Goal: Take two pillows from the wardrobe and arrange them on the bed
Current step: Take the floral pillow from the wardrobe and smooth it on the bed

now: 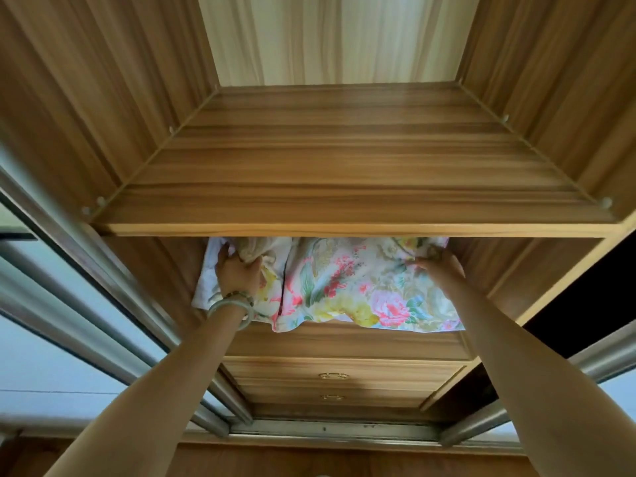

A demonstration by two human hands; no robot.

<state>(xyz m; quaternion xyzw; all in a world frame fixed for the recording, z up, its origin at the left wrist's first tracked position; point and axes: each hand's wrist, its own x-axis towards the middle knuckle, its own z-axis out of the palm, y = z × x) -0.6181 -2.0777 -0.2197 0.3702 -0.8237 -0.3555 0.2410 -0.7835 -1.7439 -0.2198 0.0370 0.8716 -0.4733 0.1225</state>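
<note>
The floral pillow (344,287) lies in the wardrobe compartment directly under the wooden shelf (344,173). Its upper part is tucked back beneath the shelf's front edge and its lower edge droops forward over the board it rests on. A seam runs down its left third, with paler cloth beyond. I cannot tell whether that is a second pillow or a flap of the same case.

My hands are both on it, well apart and just below the shelf's front edge. The left hand (237,270) has its fingers curled into a bunch of fabric near the pillow's upper left corner. The right hand (442,270) is closed on the cloth at the upper right corner, though its fingertips are partly hidden in the folds.

I judge the step in hand to be drawing the pillow out. To do it well I would grip the filling as well as the case, since loose cloth will stretch and slip. I would pull both sides evenly and slightly downward so the bulk clears the shelf's underside without snagging. Then I would bring a forearm under the sagging front edge.

Bangles (234,304) sit on the left wrist and could catch the fabric. Further below the shelf are two drawers (334,376) with brass handles. The bed is out of view.
</note>
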